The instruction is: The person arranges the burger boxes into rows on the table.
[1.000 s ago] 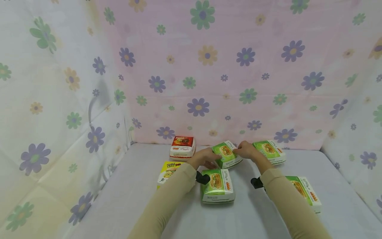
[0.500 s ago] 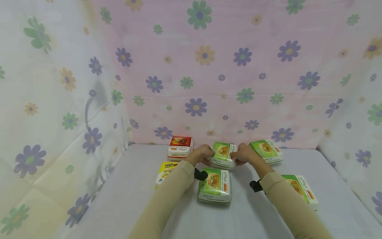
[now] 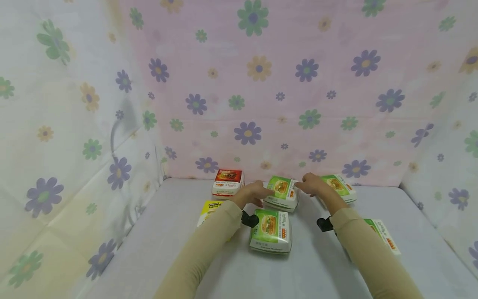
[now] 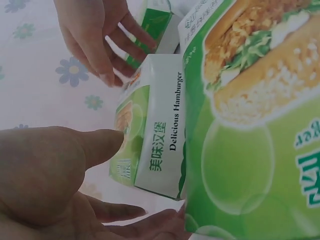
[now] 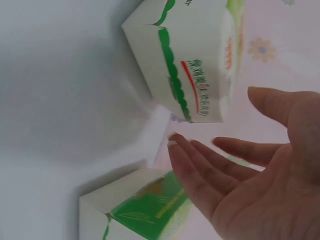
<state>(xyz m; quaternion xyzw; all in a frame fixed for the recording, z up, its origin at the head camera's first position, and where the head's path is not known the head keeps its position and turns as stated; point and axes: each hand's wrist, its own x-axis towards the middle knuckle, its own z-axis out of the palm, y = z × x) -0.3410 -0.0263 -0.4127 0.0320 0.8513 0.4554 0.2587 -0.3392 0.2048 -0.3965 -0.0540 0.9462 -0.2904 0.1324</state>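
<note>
Green box (image 3: 282, 192) sits flat between both hands, left hand (image 3: 255, 194) and right hand (image 3: 313, 185) released, fingers straight; long axis indeterminate.

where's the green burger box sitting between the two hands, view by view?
Head: green burger box at centre, back row, between left hand and right hand.
Left wrist: centre, "Delicious Hamburger" side showing, beyond the thumb.
Right wrist: most likely the box at bottom left, below the fingers.
Shared landmark: the floral cloth behind.
</note>
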